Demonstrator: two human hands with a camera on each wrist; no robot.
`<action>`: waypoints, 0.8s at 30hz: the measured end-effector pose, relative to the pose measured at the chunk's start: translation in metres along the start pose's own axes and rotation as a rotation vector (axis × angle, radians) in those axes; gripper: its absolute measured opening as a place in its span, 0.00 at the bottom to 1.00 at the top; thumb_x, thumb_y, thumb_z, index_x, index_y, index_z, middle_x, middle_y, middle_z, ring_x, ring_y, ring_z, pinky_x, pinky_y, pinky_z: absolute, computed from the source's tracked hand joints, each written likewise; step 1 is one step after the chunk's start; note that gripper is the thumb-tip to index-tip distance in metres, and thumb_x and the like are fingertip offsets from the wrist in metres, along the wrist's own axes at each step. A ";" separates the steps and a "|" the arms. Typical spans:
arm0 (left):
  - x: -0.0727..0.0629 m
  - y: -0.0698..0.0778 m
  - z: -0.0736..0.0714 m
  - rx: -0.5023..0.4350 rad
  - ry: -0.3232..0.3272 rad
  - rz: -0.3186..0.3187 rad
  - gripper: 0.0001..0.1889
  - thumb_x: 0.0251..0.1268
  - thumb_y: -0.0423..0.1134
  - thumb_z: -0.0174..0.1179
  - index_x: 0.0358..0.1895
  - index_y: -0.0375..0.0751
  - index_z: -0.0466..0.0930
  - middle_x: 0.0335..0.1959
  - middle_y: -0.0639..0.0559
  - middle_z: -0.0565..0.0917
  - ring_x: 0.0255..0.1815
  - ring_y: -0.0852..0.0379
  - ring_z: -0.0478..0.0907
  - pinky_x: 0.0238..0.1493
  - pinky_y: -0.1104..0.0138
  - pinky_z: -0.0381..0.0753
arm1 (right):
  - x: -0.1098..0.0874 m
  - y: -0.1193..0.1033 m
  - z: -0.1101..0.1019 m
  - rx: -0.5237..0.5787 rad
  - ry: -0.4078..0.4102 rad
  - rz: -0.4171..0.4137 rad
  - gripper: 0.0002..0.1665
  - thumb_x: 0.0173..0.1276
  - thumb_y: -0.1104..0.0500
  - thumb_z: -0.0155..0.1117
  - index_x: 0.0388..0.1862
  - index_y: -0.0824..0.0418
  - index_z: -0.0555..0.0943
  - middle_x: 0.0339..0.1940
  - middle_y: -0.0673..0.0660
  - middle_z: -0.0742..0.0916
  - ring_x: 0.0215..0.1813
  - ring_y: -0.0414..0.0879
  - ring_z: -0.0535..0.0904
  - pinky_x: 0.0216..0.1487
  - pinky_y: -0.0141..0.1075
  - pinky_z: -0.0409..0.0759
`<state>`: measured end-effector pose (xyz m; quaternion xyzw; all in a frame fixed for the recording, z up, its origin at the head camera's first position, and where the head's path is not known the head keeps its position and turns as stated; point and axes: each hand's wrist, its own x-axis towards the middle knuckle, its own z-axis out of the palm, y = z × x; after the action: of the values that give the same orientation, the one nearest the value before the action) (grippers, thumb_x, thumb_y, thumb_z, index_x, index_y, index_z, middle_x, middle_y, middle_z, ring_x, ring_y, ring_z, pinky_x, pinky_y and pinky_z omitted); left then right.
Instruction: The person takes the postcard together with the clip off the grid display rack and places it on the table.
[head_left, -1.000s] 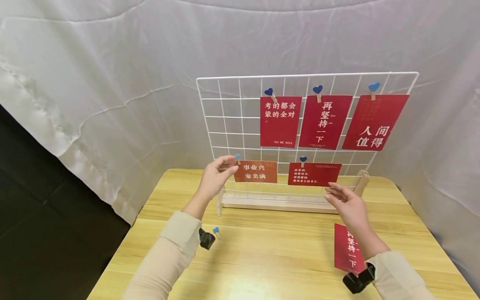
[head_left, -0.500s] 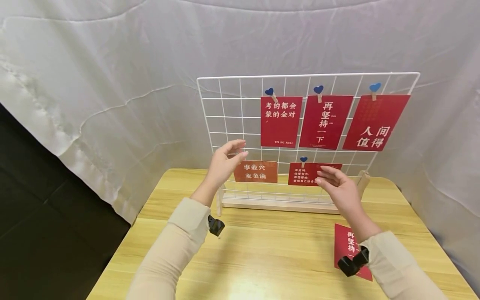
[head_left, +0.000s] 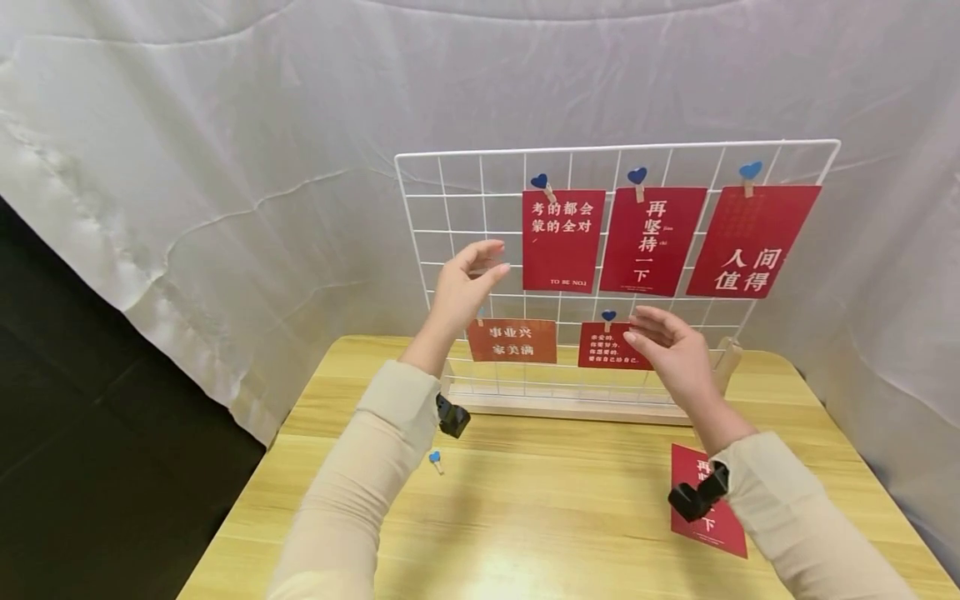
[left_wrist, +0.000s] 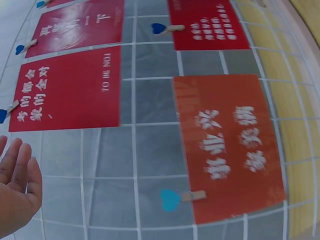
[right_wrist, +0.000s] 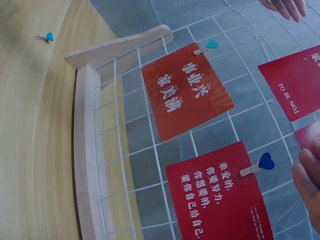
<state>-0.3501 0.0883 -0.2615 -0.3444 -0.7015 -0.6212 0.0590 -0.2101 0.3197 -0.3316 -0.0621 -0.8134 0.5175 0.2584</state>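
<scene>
Working over a yellow wood-grain table (head_left: pixel 525 517) with rounded far corners, facing pale, wrinkled drapes (head_left: pixel 247 100) behind it and to the sides, with a dark area (head_left: pixel 90 417) lying beyond the table's left edge. Facing also a white wire grid (head_left: pixel 495 152) standing on a wooden base (head_left: pixel 562 407) toward the table's far edge. Seeing a row of red cards below the grid's top edge: the upper left card (head_left: pixel 562 258), the upper middle card (head_left: pixel 651 283) and, nearest the grid's top right corner, the upper right card (head_left: pixel 750 225). Seeing, closer to the grid's bottom edge, an orange card (head_left: pixel 513 340) toward the left and a small red card (head_left: pixel 603 348) toward the right, each held by a heart-topped clip. Seeing a loose blue heart clip (head_left: pixel 436 459) lying before the grid's left end, and a loose red card (head_left: pixel 686 527) lying toward the table's right edge. Poising the left hand (head_left: pixel 461 287) above the orange card, near the upper left card's left edge, parting thumb from fingers around an open gap. Poising the right hand (head_left: pixel 675 354) in front of the small red card's right end, bending the fingers loosely and spreading the thumb away. Not being able to tell of any contact with the wires.
</scene>
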 end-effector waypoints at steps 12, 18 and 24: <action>0.026 0.019 0.010 0.035 0.045 0.038 0.19 0.55 0.37 0.58 0.51 0.41 0.72 0.50 0.52 0.74 0.49 0.58 0.69 0.45 0.72 0.69 | 0.020 -0.015 0.010 -0.017 0.037 -0.026 0.29 0.57 0.52 0.59 0.57 0.61 0.69 0.50 0.60 0.77 0.46 0.42 0.73 0.42 0.25 0.71; 0.039 0.031 0.011 0.090 0.023 0.023 0.19 0.55 0.39 0.58 0.52 0.44 0.72 0.50 0.56 0.74 0.48 0.62 0.68 0.44 0.74 0.69 | 0.032 -0.025 0.015 -0.019 0.050 -0.036 0.29 0.58 0.54 0.59 0.58 0.61 0.67 0.52 0.59 0.76 0.50 0.47 0.72 0.45 0.29 0.72; 0.049 0.037 0.013 0.089 0.003 0.007 0.20 0.55 0.40 0.57 0.53 0.49 0.71 0.51 0.58 0.73 0.48 0.63 0.69 0.43 0.73 0.71 | 0.043 -0.031 0.017 0.016 0.053 -0.065 0.29 0.58 0.55 0.59 0.59 0.60 0.67 0.54 0.60 0.74 0.53 0.50 0.70 0.50 0.34 0.70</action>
<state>-0.3623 0.1200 -0.2087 -0.3430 -0.7270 -0.5898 0.0776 -0.2500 0.3074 -0.2951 -0.0473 -0.8039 0.5133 0.2968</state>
